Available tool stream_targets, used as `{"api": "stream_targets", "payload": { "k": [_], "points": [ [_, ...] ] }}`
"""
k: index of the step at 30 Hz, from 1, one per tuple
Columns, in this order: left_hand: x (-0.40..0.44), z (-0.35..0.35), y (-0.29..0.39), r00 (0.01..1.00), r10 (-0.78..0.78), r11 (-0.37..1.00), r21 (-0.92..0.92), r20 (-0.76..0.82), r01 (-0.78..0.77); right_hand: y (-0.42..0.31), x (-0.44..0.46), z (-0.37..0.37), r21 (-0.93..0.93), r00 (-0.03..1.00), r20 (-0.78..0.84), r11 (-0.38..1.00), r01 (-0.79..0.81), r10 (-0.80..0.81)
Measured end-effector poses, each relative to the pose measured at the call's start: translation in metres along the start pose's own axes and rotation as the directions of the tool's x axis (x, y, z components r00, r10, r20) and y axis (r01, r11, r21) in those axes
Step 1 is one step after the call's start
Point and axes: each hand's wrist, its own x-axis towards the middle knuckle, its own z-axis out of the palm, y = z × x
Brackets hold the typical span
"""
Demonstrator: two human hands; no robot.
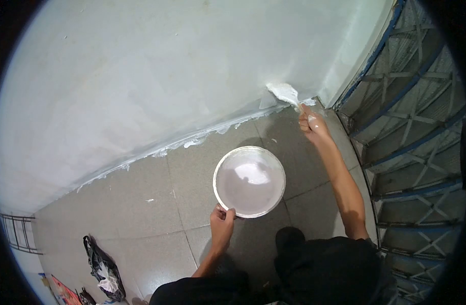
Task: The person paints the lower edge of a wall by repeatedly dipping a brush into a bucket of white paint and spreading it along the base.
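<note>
My right hand (pixel 314 124) is closed round the handle of a paintbrush (pixel 283 93), whose wide bristles are coated in white paint. The bristles lie against the lower part of the pale wall (pixel 156 76), near the corner. White spots of paint show on that hand. With my left hand (pixel 223 223) I pinch the near rim of a round bucket (pixel 217 168). White paint (pixel 253 174) lies inside it. Whether the bucket rests on the floor or is held just above it, I cannot tell.
A folding metal lattice gate (pixel 411 117) runs along the right side. Grey floor tiles (pixel 141 218) carry white smears along the wall's foot. A black plastic bag (pixel 103 267) lies at the lower left, near a dark metal rack (pixel 18 234). My dark shoe (pixel 290 238) is below the bucket.
</note>
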Motion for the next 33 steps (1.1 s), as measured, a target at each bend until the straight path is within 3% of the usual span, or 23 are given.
{"api": "stream_targets", "payload": {
  "k": [4,6,9,12,18,20,23,27,30,33],
  "points": [
    [-0.001,0.001,0.0,1.0,0.011,1.0,-0.015,0.006,-0.01,0.003,-0.034,0.0,-0.455,0.946,-0.097,0.859,0.236,-0.311],
    [0.0,0.0,0.001,1.0,0.013,1.0,-0.02,0.013,-0.013,0.018,-0.024,-0.027,-0.704,0.854,-0.108,0.646,0.296,-0.51],
    [-0.001,0.0,0.002,1.0,0.005,0.999,-0.032,0.019,-0.004,0.034,-0.006,-0.049,-0.943,0.751,-0.013,0.258,0.211,-0.66],
    [-0.002,0.001,0.002,1.0,-0.014,0.998,-0.054,0.014,0.015,0.055,0.025,-0.056,-0.955,0.679,-0.023,0.216,0.201,-0.734],
    [0.002,-0.002,-0.003,0.999,-0.045,0.999,-0.016,-0.003,0.045,0.087,0.044,-0.021,-0.959,0.698,-0.047,0.228,0.169,-0.715],
    [0.0,0.0,-0.001,0.998,-0.056,0.997,-0.06,0.003,0.056,0.095,0.042,-0.009,-0.944,0.713,-0.022,0.25,0.217,-0.701],
    [0.001,-0.006,-0.003,0.998,-0.044,0.997,0.068,0.049,0.041,0.102,0.036,0.006,-0.917,0.744,0.025,0.281,0.283,-0.668],
    [-0.001,0.0,0.006,0.997,-0.058,0.998,0.013,0.049,0.058,0.109,0.026,0.016,-0.901,0.78,0.059,0.303,0.309,-0.623],
    [0.001,-0.004,0.002,0.997,-0.061,0.998,-0.019,0.053,0.062,0.107,0.016,0.004,-0.889,0.739,0.106,0.27,0.371,-0.665],
    [0.001,-0.004,0.003,0.997,-0.064,0.997,-0.028,0.047,0.065,0.103,0.002,-0.025,-0.847,0.867,-0.084,0.493,0.197,-0.492]
  ]
}}
